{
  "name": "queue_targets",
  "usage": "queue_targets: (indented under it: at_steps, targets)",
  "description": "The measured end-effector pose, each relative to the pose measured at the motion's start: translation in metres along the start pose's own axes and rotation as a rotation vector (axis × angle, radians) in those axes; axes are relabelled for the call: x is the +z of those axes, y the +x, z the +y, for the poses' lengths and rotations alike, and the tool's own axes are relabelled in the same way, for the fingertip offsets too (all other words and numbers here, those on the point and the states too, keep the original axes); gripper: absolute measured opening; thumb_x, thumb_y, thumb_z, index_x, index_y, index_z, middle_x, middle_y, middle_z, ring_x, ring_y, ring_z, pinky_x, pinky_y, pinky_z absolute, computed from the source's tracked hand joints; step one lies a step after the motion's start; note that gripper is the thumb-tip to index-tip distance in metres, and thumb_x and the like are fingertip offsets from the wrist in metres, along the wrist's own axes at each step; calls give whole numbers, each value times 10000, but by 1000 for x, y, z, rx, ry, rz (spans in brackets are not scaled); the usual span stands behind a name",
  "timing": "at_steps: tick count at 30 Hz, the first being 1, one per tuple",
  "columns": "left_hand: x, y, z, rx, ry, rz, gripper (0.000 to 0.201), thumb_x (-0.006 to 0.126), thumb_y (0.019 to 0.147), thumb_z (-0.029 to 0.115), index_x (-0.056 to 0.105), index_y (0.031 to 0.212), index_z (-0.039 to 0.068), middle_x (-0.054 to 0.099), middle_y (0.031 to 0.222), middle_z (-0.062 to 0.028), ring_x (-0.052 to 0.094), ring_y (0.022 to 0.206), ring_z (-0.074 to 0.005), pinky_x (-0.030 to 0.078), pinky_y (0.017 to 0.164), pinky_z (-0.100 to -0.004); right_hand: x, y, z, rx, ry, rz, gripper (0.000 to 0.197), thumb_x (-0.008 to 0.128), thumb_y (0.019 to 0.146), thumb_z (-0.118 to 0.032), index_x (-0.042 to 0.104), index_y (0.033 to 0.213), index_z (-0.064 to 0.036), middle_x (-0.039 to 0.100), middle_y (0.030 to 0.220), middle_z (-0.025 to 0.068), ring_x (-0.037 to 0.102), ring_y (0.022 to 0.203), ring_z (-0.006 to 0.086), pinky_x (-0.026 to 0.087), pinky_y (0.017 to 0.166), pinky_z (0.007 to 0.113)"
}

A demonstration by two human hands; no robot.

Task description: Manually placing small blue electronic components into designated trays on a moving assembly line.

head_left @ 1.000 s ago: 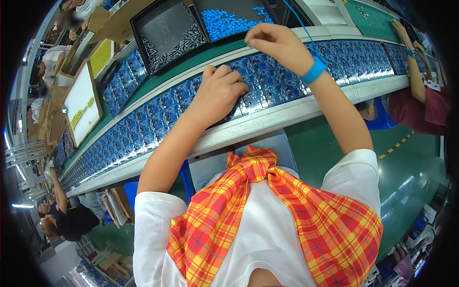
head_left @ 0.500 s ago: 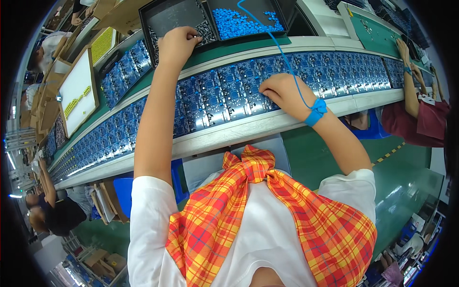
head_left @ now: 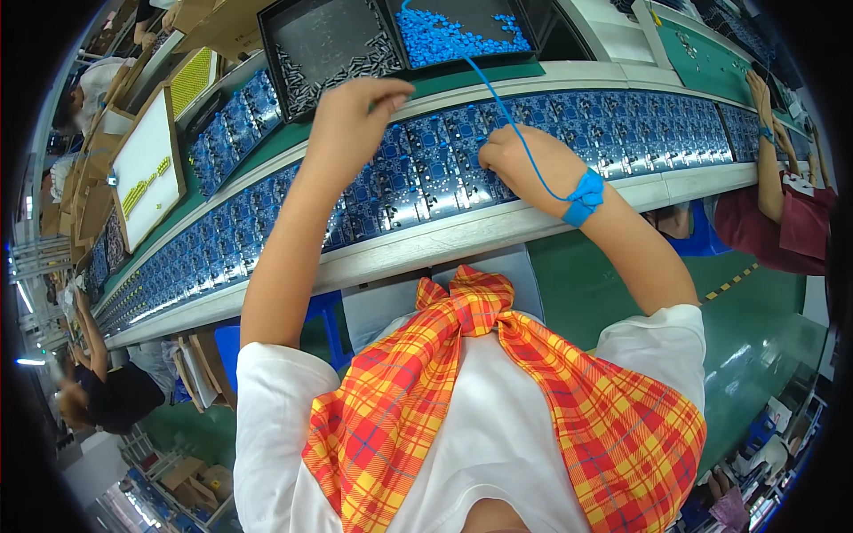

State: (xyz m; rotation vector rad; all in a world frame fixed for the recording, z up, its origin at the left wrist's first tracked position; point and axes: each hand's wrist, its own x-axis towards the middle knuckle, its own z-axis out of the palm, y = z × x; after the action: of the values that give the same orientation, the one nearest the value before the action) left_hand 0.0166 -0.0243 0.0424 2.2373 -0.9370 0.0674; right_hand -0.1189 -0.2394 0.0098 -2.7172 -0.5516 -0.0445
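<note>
My left hand (head_left: 355,124) is over the near side of a black tray of small dark cylindrical parts (head_left: 369,64), its thumb and fingers bent together toward the right. Whatever is between its fingertips is too small to name. My right hand (head_left: 531,167) is low over a long row of blue circuit boards (head_left: 426,169), fingers curled down and pressed together at the boards. Its fingertips are hidden, so I cannot see what they hold. A blue wrist strap (head_left: 585,199) with a coiled blue cord (head_left: 508,111) is round my right wrist.
Beside the dark parts stands a tray of small blue parts (head_left: 435,40). The boards lie along a rail with a pale edge (head_left: 462,229). At left are more boards (head_left: 233,133) and a white panel with yellow parts (head_left: 151,169). A co-worker's arm (head_left: 766,151) reaches in at right.
My left hand has come out of the tray of dark parts, toward me and right, over the boards. My right hand has shifted slightly, its fingers curling more. The blue cord has swung.
</note>
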Motion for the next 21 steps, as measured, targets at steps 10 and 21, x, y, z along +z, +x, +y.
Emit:
queue_targets:
  at_steps: [10, 21]
  targets:
    - [4, -33, 6, -228, -386, -385, 181, 693, 844, 115, 720, 992, 14, 719, 915, -65, 635, 824, -141, 496, 774, -287, -18, 2, -15, -46, -92, -154, 158, 635, 792, -107, 648, 914, -7, 632, 830, 165, 627, 795, 350, 524, 749, 437]
    - [25, -46, 31, -70, -253, -395, 121, 692, 824, 107, 733, 929, 63, 685, 851, -65, 605, 809, -195, 466, 781, -319, -25, 90, 73, -21, -112, 682, 252, 710, 797, -239, 711, 909, -13, 695, 813, 163, 677, 749, 284, 527, 692, 361]
